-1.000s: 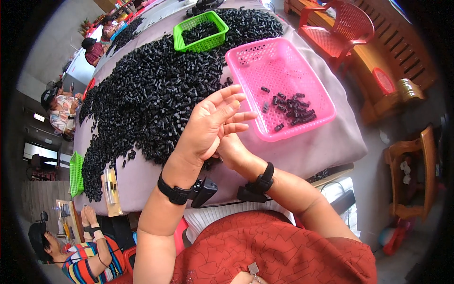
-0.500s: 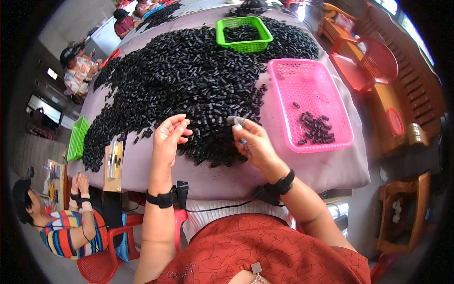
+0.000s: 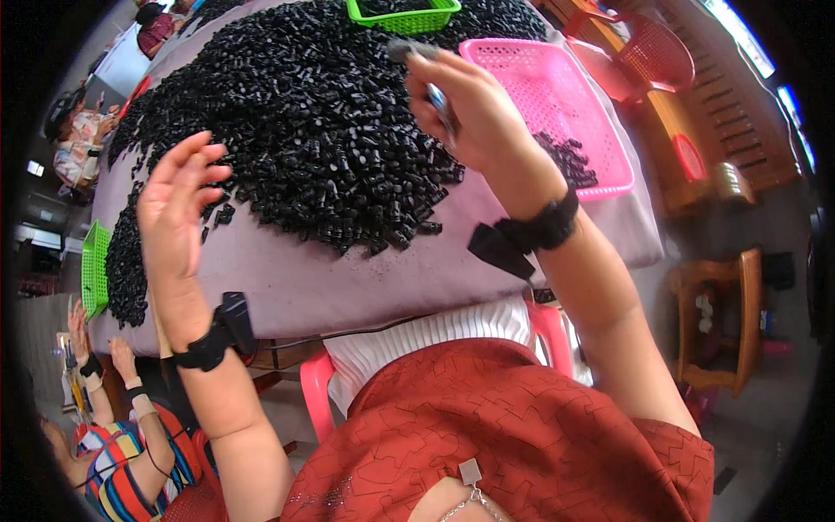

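Note:
A wide heap of small black cylindrical plastic pieces (image 3: 304, 130) covers much of the cloth-covered table. My left hand (image 3: 178, 209) is raised at the heap's near left side, fingers loosely bent and apart, with nothing in it. My right hand (image 3: 474, 109) is closed around a slim blue and silver tool (image 3: 441, 109), whose kind I cannot make out. A blurred grey thing (image 3: 409, 50) shows at its fingertips, above the far right part of the heap. Beside this hand stands a pink basket (image 3: 609, 130) with several black pieces, partly hidden by my wrist.
A green basket (image 3: 404, 21) sits on the heap's far side. Another green basket (image 3: 95, 270) is at the table's left edge. At the lower left, a co-worker's hands (image 3: 122, 361) are raised near the table edge. A red plastic chair (image 3: 639, 56) stands beyond the pink basket.
My hands have moved apart: the left toward the left, the right up and away toward the far side. The whole view has shifted, and the co-worker's hands have separated.

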Demonstrator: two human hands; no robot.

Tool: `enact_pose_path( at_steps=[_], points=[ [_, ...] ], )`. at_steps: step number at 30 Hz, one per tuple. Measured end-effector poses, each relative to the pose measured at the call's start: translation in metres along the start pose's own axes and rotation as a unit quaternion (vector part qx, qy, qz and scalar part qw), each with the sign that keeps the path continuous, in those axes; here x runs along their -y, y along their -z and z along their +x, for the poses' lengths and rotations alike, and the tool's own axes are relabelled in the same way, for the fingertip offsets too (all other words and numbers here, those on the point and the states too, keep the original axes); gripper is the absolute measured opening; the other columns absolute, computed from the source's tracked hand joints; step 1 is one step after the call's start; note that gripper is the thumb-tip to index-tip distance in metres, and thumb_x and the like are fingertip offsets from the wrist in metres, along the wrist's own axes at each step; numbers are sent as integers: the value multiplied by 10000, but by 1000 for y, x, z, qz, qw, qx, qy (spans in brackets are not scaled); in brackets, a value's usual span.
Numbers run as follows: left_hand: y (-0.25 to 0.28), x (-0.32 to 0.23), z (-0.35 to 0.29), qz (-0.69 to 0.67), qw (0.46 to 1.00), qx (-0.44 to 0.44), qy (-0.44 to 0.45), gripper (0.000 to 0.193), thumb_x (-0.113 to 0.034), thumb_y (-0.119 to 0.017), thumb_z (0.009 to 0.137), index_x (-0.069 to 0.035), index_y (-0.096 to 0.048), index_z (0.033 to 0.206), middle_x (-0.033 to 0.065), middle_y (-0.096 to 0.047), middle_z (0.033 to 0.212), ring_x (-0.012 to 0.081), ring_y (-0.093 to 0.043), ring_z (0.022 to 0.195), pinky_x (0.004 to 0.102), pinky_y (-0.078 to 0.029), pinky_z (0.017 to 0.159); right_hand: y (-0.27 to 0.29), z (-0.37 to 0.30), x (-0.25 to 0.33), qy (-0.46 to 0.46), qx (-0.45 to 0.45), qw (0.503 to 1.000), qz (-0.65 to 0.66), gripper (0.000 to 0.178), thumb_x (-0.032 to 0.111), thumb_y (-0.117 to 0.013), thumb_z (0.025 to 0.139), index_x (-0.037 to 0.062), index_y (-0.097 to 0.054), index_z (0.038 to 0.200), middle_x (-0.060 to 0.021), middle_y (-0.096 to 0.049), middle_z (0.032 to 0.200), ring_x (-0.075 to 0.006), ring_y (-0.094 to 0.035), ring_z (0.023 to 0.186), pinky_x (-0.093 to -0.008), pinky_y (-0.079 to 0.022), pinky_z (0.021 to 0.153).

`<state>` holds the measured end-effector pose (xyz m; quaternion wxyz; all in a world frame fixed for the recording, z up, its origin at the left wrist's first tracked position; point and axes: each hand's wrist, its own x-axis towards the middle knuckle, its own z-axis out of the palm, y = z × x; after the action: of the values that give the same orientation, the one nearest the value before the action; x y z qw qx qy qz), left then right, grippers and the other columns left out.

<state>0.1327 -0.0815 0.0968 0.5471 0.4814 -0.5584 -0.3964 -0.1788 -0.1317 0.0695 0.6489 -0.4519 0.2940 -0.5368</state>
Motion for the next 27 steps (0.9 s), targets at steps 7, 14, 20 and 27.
enact_pose_path(
  at_steps=[7, 14, 20, 27],
  points=[
    [47, -17, -2, 85, 996, -25, -31, 309, -188, -608, 939, -17, -607, 1196, 69, -678, 1053, 71, -634, 826, 164, -474, 681, -58, 23, 10, 62, 42, 995, 67, 189, 179, -611, 924, 31, -544, 827, -50, -523, 722, -125, -482, 570, -245, -353, 464],
    [-21, 29, -6, 92, 991, 89, 44, 283, -226, -628, 917, -54, -637, 1141, 62, -692, 974, 92, -649, 765, 201, -489, 638, -31, 25, -38, -62, -24, 986, 151, 108, 167, -590, 924, 60, -581, 917, -20, -506, 727, -111, -455, 536, -232, -344, 446],
    [-88, 73, 35, 224, 965, 134, -38, 265, -102, -673, 854, -3, -626, 1096, 77, -645, 945, 130, -627, 720, 264, -517, 677, 11, 25, -39, -65, -94, 980, 164, 105, 181, -586, 936, 81, -576, 968, -5, -505, 732, -113, -465, 541, -220, -340, 447],
    [-119, 97, 53, 410, 897, 108, -121, 278, -91, -699, 781, -54, -629, 1048, 118, -622, 944, 280, -644, 814, 362, -515, 737, 26, 25, -57, -57, -108, 988, 92, 102, 167, -605, 925, 70, -593, 955, -1, -530, 714, -87, -478, 514, -213, -340, 432]
  ],
)
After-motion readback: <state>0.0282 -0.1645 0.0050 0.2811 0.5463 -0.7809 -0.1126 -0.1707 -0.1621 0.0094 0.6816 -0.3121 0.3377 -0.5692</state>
